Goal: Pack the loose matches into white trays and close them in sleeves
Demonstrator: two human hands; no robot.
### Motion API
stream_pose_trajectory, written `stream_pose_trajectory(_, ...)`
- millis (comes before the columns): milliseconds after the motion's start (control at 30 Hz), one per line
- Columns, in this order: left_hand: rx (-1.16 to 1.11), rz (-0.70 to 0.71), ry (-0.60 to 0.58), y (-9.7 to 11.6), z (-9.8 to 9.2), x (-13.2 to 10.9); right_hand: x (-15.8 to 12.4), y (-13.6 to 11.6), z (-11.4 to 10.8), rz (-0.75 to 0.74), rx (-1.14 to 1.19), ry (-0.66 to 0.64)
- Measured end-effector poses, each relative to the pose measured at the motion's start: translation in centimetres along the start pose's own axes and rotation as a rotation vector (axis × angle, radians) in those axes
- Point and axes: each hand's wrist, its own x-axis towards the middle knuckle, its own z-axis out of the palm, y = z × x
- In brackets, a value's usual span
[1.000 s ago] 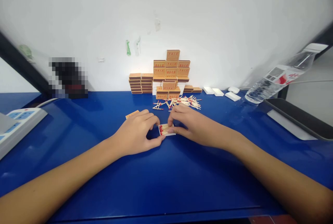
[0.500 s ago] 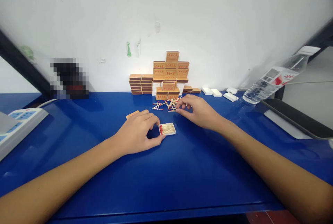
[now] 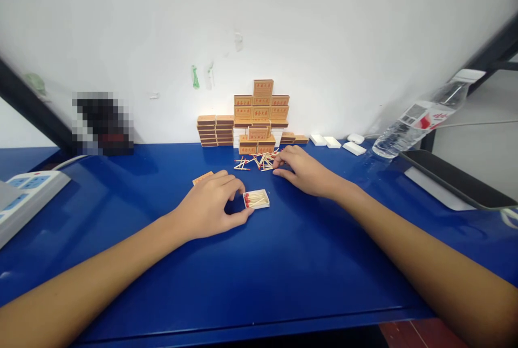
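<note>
My left hand [image 3: 214, 205] has its thumb and fingers around the left end of a white matchbox tray [image 3: 267, 200] lying on the blue table. Red-headed matches [image 3: 257, 198] lie side by side in the tray, heads toward this hand. An orange matchbox sleeve [image 3: 202, 177] shows partly behind the same hand. My right hand [image 3: 301, 170] rests at the right edge of a loose pile of matches [image 3: 263, 161]. Its thumb and forefinger stand slightly apart, and no match shows between them; the other fingers are curled.
Stacked orange matchboxes [image 3: 261, 113] rise against the wall, with a lower stack [image 3: 215, 131] to their left. White empty trays [image 3: 332, 142] lie at the back right. A plastic bottle [image 3: 424, 113] leans there near a dark phone-like slab [image 3: 457, 178]. A power strip [image 3: 34, 197] sits at left.
The whole view has shifted slightly left. My right thumb and forefinger have parted a little beside the match pile. My left hand stays at the tray.
</note>
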Motion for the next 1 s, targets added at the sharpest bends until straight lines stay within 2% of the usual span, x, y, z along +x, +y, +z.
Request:
stream_pose_trajectory(267,0.005,0.006,-0.003,0.2,0.0,0.0,0.1,-0.6,0.2,-0.034,0.010,0.029)
stream_pose_trajectory(533,0.006,0.001,-0.003,0.1,-0.1,0.0,-0.3,-1.6,-0.5,-0.022,-0.056,-0.073)
stream_pose_trajectory(767,0.008,-0.001,-0.006,0.2,-0.1,-0.1,-0.2,-2.5,-1.6,0.171,-0.081,-0.045)
stream_pose_trajectory(933,0.007,0.001,-0.007,0.1,-0.1,-0.2,-0.4,-1.4,-2.1,-0.052,0.104,-0.116)
stream_pose_trajectory(1000,0.009,0.001,-0.008,0.0,-0.1,-0.2,-0.4,-1.3,-2.0,-0.078,0.112,-0.166)
